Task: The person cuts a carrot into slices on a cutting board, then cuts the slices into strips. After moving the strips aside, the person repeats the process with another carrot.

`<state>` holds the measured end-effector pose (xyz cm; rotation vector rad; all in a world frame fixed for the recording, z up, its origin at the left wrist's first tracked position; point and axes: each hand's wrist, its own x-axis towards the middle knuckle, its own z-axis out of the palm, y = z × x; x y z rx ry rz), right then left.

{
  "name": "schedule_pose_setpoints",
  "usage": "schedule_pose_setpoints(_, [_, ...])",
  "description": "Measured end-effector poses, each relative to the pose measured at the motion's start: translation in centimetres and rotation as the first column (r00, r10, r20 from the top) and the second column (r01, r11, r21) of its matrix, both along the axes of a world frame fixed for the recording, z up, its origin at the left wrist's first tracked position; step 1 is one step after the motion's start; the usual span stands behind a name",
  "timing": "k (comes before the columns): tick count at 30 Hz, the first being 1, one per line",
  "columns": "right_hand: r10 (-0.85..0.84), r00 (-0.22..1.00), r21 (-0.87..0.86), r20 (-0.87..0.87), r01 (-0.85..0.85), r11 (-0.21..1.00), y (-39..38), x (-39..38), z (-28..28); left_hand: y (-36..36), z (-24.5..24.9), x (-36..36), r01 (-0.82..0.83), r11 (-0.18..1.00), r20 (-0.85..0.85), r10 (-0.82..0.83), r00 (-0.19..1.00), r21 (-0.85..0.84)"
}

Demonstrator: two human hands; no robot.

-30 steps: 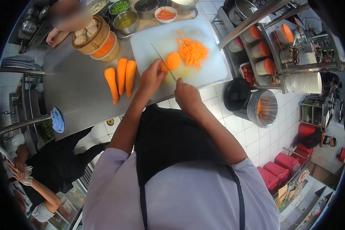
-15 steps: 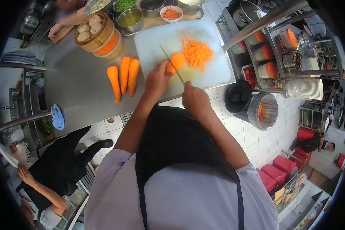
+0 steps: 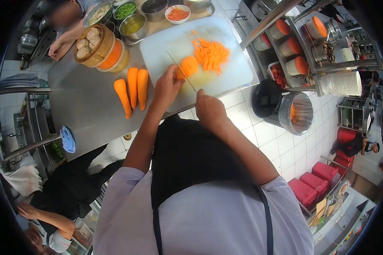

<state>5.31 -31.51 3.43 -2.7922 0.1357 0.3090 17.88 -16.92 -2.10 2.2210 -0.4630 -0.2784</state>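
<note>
In my right hand [image 3: 210, 109] is the handle of a knife [image 3: 191, 84], its thin blade slanting up and left across the white cutting board [image 3: 238, 74]. My left hand [image 3: 167, 88] holds an orange carrot piece [image 3: 180, 74] at the blade's left side. Just right of the blade shows the carrot's round cut part [image 3: 190, 66]; whether it is severed cannot be made out. A heap of carrot strips [image 3: 212, 56] lies further right on the board. Left of the board, three peeled carrots [image 3: 132, 88] rest on the metal table [image 3: 89, 95].
A bamboo steamer [image 3: 103, 47] with dumplings stands at the table's left. Along the back are bowls, including a bowl of carrot strips [image 3: 177, 14]. A lined bin [image 3: 297, 114] stands on the floor at right, beneath shelves of tubs. Another person's forearm [image 3: 66, 41] rests at the far left.
The view has shifted, so the board and table sit slightly further left and up. Both hands keep their hold on knife and carrot. The person at lower left has moved their arm.
</note>
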Motion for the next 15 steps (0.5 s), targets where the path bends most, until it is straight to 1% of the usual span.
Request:
schedule_pose_setpoints(2, [0.004,1.000,0.000,0.005,-0.004,1.000,0.0,0.1,-0.4,-0.1,0.3,0.2,-0.014,0.999,-0.030,0.014,0.999,0.032])
schedule_pose_setpoints(5, [0.006,1.000,-0.013,-0.005,-0.006,1.000,0.1,0.3,-0.4,0.0,-0.3,0.4,-0.010,1.000,-0.059,0.009,0.998,-0.007])
schedule_pose_setpoints(8, [0.011,1.000,-0.021,0.029,-0.011,1.000,-0.1,1.0,-2.8,-0.2,1.6,0.0,-0.016,1.000,-0.160,0.014,0.987,-0.008])
schedule_pose_setpoints(9, [0.008,0.999,-0.015,0.054,-0.007,1.000,-0.2,1.6,-4.2,-0.1,1.2,-0.2,0.002,1.000,-0.130,-0.006,0.992,-0.030])
schedule_pose_setpoints(11, [0.025,0.995,-0.013,0.094,-0.023,1.000,-0.4,2.3,-5.1,0.1,0.1,0.1,0.043,0.996,-0.050,-0.047,0.998,-0.077])
schedule_pose_setpoints(13, [0.061,0.993,-0.025,0.100,-0.059,0.998,-0.8,1.8,-5.0,-0.2,0.4,-0.2,0.024,0.999,-0.025,-0.026,0.999,-0.049])
schedule_pose_setpoints(15, [0.024,0.994,0.022,0.111,-0.026,0.999,-0.9,1.5,-5.0,-0.6,0.8,-0.9,-0.003,1.000,0.032,0.003,0.999,0.002])
